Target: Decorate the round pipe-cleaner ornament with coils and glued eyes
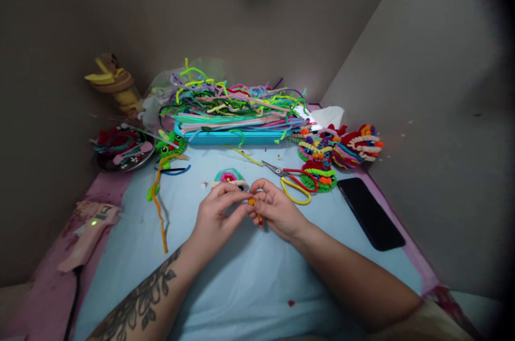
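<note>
Between my two hands is a small coiled orange pipe cleaner piece [251, 202], with a reddish-yellow end hanging below it. My left hand [217, 211] is closed, its fingertips and thumb pinching at the piece from the left. Closed on the same piece from the right is my right hand [279, 212], with fingers curled around it. Just beyond my hands lies a round coiled pipe cleaner piece [228, 177] in teal, pink and cream, partly hidden by my left fingers. Scissors [295, 183] with red and yellow handles lie open past my right hand.
A blue tray [217, 139] piled with pipe cleaners [241, 99] stands at the back. Finished coiled figures [350, 150] and a phone [370, 215] are on the right. At left are an orange pipe cleaner [160, 207], a bowl [139, 161], a corded glue gun [90, 234] and a tumbler [118, 86].
</note>
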### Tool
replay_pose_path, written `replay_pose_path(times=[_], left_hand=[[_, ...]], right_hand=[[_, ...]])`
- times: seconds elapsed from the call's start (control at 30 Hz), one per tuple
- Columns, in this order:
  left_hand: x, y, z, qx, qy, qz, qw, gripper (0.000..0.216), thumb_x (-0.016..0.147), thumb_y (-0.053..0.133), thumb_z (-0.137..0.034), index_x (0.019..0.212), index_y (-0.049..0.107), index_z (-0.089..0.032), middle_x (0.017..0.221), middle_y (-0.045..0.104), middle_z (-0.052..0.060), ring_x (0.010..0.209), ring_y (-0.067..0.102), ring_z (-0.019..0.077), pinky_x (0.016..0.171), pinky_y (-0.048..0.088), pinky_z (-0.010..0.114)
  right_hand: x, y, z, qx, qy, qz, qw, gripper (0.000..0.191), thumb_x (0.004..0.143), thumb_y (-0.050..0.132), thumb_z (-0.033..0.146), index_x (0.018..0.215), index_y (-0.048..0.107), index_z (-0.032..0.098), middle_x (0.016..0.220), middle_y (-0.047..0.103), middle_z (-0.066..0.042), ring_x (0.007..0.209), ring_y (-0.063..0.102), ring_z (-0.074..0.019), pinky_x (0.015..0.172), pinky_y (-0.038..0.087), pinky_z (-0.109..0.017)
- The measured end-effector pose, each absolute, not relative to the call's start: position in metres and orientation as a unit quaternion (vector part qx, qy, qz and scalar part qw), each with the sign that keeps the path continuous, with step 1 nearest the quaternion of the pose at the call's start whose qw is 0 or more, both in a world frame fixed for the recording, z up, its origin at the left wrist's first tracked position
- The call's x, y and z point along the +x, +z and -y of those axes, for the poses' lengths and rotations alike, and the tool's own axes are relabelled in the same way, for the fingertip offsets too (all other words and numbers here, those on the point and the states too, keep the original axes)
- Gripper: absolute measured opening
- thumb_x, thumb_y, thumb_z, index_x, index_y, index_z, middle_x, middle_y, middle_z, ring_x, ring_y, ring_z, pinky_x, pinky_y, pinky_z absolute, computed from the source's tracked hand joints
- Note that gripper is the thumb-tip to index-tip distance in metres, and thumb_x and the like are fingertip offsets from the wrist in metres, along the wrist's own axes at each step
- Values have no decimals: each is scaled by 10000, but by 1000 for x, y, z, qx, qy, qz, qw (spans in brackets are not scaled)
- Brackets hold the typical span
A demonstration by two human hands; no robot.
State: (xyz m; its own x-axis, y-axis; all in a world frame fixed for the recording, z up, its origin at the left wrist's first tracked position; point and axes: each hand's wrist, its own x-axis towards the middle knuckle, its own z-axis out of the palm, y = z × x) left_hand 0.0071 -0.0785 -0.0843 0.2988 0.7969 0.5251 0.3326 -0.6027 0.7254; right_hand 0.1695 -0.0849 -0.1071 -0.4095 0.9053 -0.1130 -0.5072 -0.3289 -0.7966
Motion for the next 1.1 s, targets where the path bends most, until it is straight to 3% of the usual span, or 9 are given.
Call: replay_pose_path(times=[0.17,0.33,0.47,0.63,0.8,0.93,1.1], left_hand=[[7,-80,77,768,423,-365,315,58,823,631,-128,835,669,-170,809,623,26,795,584,136,722,458,246],[8,-77,78,726,410,-402,378,64,843,595,-191,803,636,-162,793,604,29,775,546,148,707,420,264],[9,-80,76,643,379,-412,523,169,825,608,-310,763,617,-152,741,568,17,731,509,147,674,387,260],[9,-86,73,506,341,-394,687,351,701,719,-462,691,577,-140,627,489,-28,589,412,97,564,309,220],[7,-88,72,471,325,-391,721,378,675,746,-472,681,573,-136,580,451,-50,521,356,66,496,256,204],[7,-88,73,454,325,-391,731,418,652,754,-505,693,570,-133,597,449,-53,511,364,57,478,268,197],[10,-88,74,433,317,-388,750,429,642,763,-511,736,583,-134,637,459,-48,515,362,52,467,283,192]], right_hand=[[171,-104,85,-294,770,348,447,373,705,787,372,873,496,211,616,637,58,473,529,-55,428,366,-143],[173,-103,86,-308,734,386,466,373,682,803,318,919,532,221,711,618,58,560,538,-52,516,398,-158],[175,-104,85,-359,616,485,505,243,716,759,287,849,571,210,735,615,36,663,576,-92,627,460,-214],[180,-104,84,-401,444,631,494,39,794,659,225,826,657,202,767,654,-5,700,598,-132,645,479,-254],[179,-104,86,-359,343,705,507,139,836,626,172,943,698,222,797,673,-23,718,599,-131,650,475,-255],[179,-104,86,-363,332,712,501,126,850,603,169,927,691,214,773,660,-32,686,594,-137,588,465,-249],[183,-101,86,-355,326,744,462,112,865,575,176,925,654,228,783,663,-36,715,597,-156,639,470,-280]])
